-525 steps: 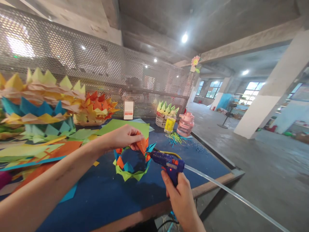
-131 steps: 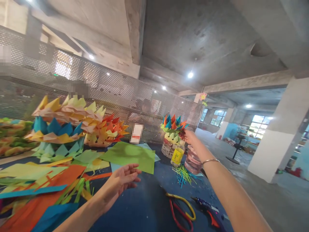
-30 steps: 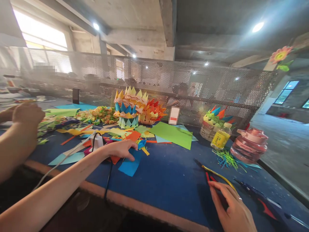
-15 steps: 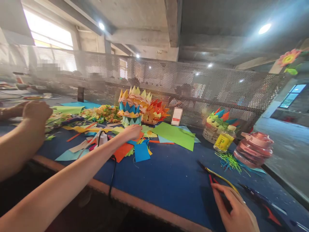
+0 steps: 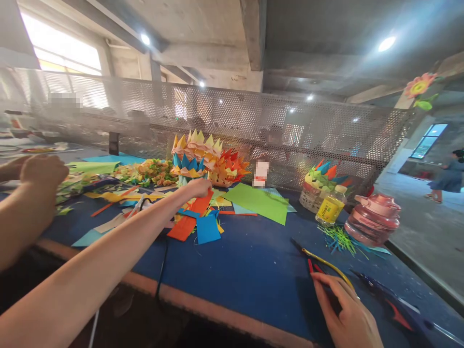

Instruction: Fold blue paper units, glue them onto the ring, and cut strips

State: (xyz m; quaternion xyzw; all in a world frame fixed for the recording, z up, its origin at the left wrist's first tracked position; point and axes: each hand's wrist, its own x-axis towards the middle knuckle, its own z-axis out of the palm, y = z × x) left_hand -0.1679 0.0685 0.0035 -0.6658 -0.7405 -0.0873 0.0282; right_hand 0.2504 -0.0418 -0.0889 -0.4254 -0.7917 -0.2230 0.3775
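My left hand (image 5: 200, 187) reaches across the table into a heap of coloured paper scraps. Its fingers are closed on an orange paper piece (image 5: 201, 205), which hangs below them. Close by lie a blue paper square (image 5: 208, 229) and another orange piece (image 5: 182, 228). At the lower right, my right hand (image 5: 344, 304) holds a pair of scissors (image 5: 322, 262) with dark blades and yellow and red handles, its fingers closed on the handle. The blades point away over the tabletop. Behind my left hand stand folded-paper crowns (image 5: 197, 150) in yellow, blue and orange.
A glue gun (image 5: 386, 296) lies right of my right hand. Beyond are a pink jug (image 5: 373, 222), a yellow-labelled bottle (image 5: 331, 207) and green paper shreds (image 5: 337, 239). A co-worker's hands (image 5: 43, 171) are at left. Green sheets (image 5: 259, 200) lie mid-table before a mesh screen (image 5: 253, 116).
My left hand has risen slightly, and more of the orange paper piece shows beneath it. My right hand keeps the scissors in about the same place. The view has shifted slightly right.
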